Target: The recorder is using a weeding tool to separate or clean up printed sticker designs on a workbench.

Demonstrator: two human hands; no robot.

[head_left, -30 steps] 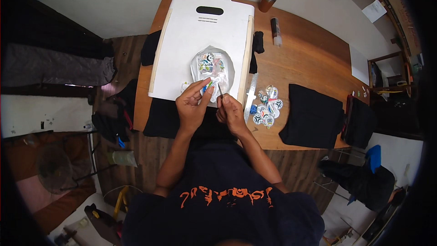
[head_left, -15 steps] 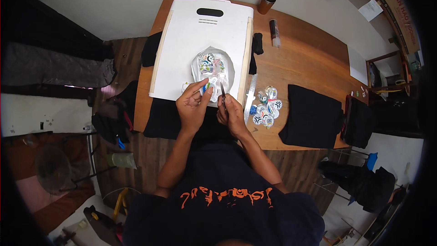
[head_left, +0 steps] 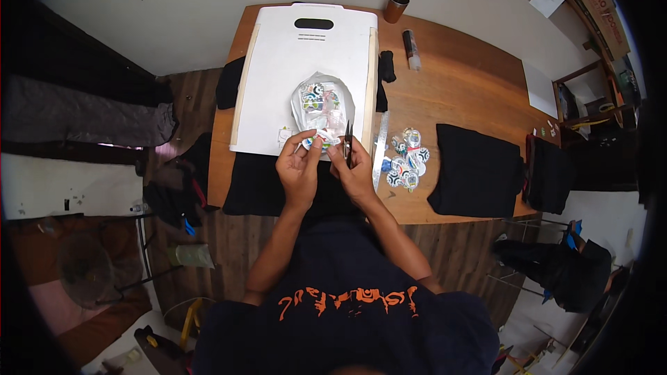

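My left hand (head_left: 297, 172) pinches a small sticker-like cutout with coloured print (head_left: 317, 144) near the front edge of a white board (head_left: 278, 48). Close beside it, my right hand (head_left: 356, 175) is closed around dark scissors (head_left: 348, 140), blades pointing away from me. The right fingertips also reach toward the cutout; whether they touch it I cannot tell. Just beyond both hands, a shallow whitish liner or bag (head_left: 351, 101) rests on the board with several printed cutouts (head_left: 314, 94) inside.
To the right, a metal ruler (head_left: 380, 149) lies beside a pile of round printed cutouts (head_left: 406, 161). Folded black cloth (head_left: 479, 170) sits farther right on the wooden table (head_left: 465, 76). A brown cup (head_left: 396, 7) and a cylindrical can (head_left: 412, 50) stand toward the back.
My right hand has come closer to the left, its fingers now near the cutout, and the scissors stand more upright beside it. The cutout is turned differently. The whole view has shifted slightly.
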